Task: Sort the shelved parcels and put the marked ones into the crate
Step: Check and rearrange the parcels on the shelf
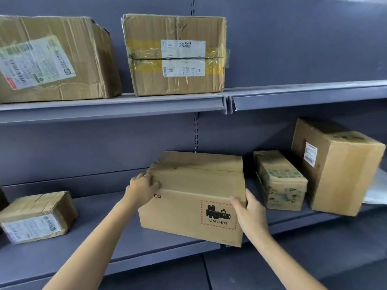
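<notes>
— Gripping anything yet?

— Yes. My left hand (144, 186) curls its fingers over the top left corner of the marked box (193, 197); my right hand (250, 216) clasps the lower right front corner, thumb on the front face, fingers wrapped round the side. Both hold the same smooth corrugated carton.

— Where does it sit?

— On the lower shelf (109, 243), at about six o'clock from the centre of my view, its front bottom edge jutting past the shelf lip. A red-hatched battery label (218, 214) reading UN 3481 is printed on the front.

— And around it?

— At three o'clock, a small carton with green print (280, 181) under glossy tape, then a tall plain carton (335, 170), tilted. At eight o'clock, a flat crumpled parcel (37, 216) with a white label. On the upper shelf (125, 103), at eleven, a dented wrinkled box (54, 59); at twelve, a squarish box (176, 55) banded with yellow tape.
</notes>
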